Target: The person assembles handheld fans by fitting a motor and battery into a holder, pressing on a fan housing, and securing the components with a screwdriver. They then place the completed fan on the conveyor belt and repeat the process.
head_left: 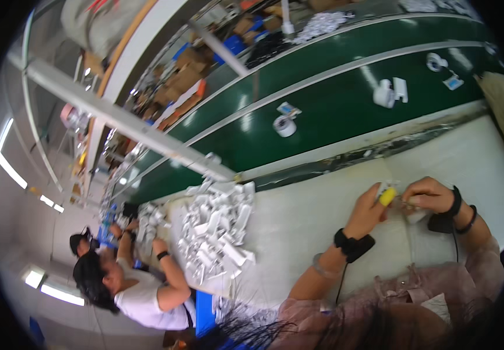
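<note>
Though gripped, small white part (413,215) unclear

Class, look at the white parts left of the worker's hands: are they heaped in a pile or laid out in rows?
Heaped: the white parts lie jumbled, overlapping at all angles on the table.

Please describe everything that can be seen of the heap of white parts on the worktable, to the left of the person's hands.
The heap of white parts is a loose pile of many small white pieces, plastic by the look of them, mostly oblong and block-like, lying at all angles. It rests on the pale worktable, close to the edge of the green conveyor belt. It lies well apart from the left hand and right hand. A co-worker's hand reaches its far side. Single pieces are too small to tell in detail.
</note>
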A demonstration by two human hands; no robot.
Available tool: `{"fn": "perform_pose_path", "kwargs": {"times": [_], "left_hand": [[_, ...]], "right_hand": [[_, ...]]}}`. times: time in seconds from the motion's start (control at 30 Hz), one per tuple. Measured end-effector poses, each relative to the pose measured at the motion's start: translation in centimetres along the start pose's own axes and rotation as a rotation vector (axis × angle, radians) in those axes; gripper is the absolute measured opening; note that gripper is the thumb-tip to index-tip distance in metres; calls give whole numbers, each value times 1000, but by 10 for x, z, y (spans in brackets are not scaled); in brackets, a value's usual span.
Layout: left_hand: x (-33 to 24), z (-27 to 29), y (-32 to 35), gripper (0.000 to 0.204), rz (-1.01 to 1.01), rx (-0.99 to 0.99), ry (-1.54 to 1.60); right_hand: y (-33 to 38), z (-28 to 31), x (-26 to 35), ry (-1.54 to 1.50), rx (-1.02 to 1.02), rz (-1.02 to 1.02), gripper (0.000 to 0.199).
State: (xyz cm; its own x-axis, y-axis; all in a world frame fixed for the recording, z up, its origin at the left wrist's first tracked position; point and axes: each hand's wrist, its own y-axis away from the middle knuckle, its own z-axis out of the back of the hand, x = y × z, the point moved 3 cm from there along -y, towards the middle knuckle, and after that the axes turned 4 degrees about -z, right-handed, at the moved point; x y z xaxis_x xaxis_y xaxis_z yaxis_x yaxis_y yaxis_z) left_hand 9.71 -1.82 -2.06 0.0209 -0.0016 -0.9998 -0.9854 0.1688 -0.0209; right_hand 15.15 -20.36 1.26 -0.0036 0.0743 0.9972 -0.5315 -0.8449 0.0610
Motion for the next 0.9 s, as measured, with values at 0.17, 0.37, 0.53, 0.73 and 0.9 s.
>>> {"fn": "perform_pose_path", "kwargs": {"times": [0.17,0.37,0.53,0.73,0.9], "left_hand": [[-5,-10,1,21,-1,-36,45],[-6,-21,4,27,61,-55,135],[1,-29,4,30,180,-87,345],[6,-27,7,33,162,-153,580],[9,-31,4,33,175,-143,511]], "right_hand": [[12,-3,7,366,-44,99,14],[13,-8,19,1137,-607,398,13],[12,-8,10,978,-694,497,11],[10,-18,10,860,-661,584,14],[15,-19,1,843,-605,618,12]]}}
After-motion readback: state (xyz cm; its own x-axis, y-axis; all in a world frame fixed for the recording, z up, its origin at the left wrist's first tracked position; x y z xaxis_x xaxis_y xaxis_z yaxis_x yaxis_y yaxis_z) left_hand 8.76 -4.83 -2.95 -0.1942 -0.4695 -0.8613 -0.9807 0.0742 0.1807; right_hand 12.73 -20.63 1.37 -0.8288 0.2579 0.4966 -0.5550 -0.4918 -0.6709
